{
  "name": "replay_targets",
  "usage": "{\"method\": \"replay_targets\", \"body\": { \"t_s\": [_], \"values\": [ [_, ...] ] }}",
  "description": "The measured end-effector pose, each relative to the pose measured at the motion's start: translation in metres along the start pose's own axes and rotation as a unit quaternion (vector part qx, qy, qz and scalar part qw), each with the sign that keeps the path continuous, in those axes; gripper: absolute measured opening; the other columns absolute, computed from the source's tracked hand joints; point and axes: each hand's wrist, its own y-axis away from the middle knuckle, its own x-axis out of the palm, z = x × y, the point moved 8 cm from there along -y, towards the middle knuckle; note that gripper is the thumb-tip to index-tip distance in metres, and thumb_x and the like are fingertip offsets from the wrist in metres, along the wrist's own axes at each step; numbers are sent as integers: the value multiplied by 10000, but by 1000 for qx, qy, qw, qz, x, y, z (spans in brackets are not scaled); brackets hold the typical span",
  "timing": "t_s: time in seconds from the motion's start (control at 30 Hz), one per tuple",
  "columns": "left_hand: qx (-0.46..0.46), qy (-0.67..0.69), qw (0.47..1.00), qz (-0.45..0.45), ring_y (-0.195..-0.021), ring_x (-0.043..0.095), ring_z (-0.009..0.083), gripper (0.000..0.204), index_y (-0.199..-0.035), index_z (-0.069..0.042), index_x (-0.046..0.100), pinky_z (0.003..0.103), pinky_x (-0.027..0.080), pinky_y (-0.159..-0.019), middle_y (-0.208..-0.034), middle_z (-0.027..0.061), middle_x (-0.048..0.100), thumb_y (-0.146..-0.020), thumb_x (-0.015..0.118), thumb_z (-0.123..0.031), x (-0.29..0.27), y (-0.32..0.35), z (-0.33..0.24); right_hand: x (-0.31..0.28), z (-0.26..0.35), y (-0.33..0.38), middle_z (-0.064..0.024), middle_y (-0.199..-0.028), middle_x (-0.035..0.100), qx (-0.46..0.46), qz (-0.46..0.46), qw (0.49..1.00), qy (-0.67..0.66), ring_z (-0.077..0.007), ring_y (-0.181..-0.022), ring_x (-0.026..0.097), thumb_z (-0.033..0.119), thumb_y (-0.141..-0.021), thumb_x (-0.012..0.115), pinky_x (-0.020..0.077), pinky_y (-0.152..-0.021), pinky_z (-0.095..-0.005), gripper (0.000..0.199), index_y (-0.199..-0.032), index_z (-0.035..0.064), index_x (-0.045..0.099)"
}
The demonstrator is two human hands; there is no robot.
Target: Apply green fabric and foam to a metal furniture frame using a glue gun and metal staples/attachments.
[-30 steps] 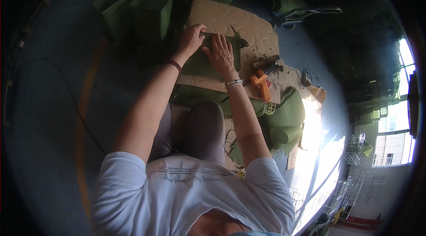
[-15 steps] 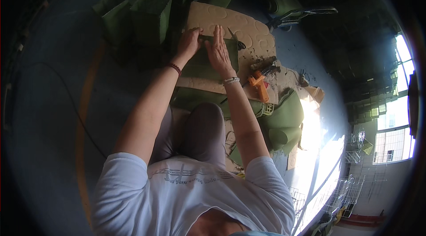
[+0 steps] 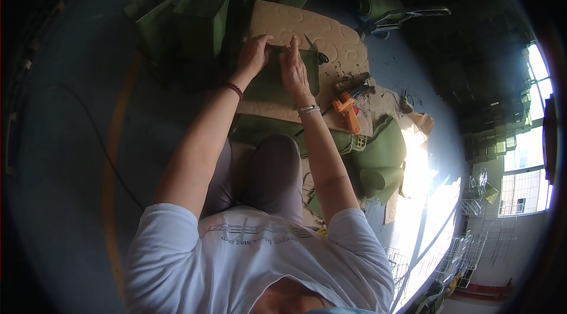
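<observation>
A dark green flat piece [image 3: 273,85] of felt-like material lies on the tan patterned board in front of my knees. My left hand [image 3: 254,57] is at its far left corner, fingers slightly bent and pointing away from me, with nothing visible in them. Over the right half of the piece, my right hand [image 3: 293,72] is turned edge-up with its fingers stretched out. A gap separates the two hands. Scissors [image 3: 321,56] with black handles lie just right of my right hand. Whether either palm touches the piece is hidden.
An orange glue gun [image 3: 347,112] lies on the tan board [image 3: 295,17], right of my right forearm. Green open-topped boxes [image 3: 201,12] stand at the far left. A curled green sheet [image 3: 378,160] is to the right. A cable [image 3: 97,131] crosses the floor at left.
My right hand has turned from lying flat to edge-up and shifted slightly right, widening the gap between the hands. The left hand's fingers have straightened somewhat.
</observation>
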Motion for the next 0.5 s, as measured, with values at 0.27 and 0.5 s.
{"method": "replay_targets", "body": {
  "t_s": [0.27,0.5],
  "values": [
    [-7,-7,1000,10,-932,577,282,333,-1039,-56,575,376,456,-825,-936,89,632,-716,638,-7,-1,2,4,3,-18,5,-272,-1034,573,123,85,987,-58,-393,-951,569,156,-907,455,451,-788,-438,534,-1361,-22,239],
    [-8,-14,1000,12,-934,577,282,325,-1032,-51,576,375,454,-826,-935,86,632,-717,640,-3,-2,3,8,12,-14,6,-246,-959,595,162,180,970,4,-379,-837,592,129,-899,459,449,-706,-461,489,-1333,-23,294]
  ]
}}
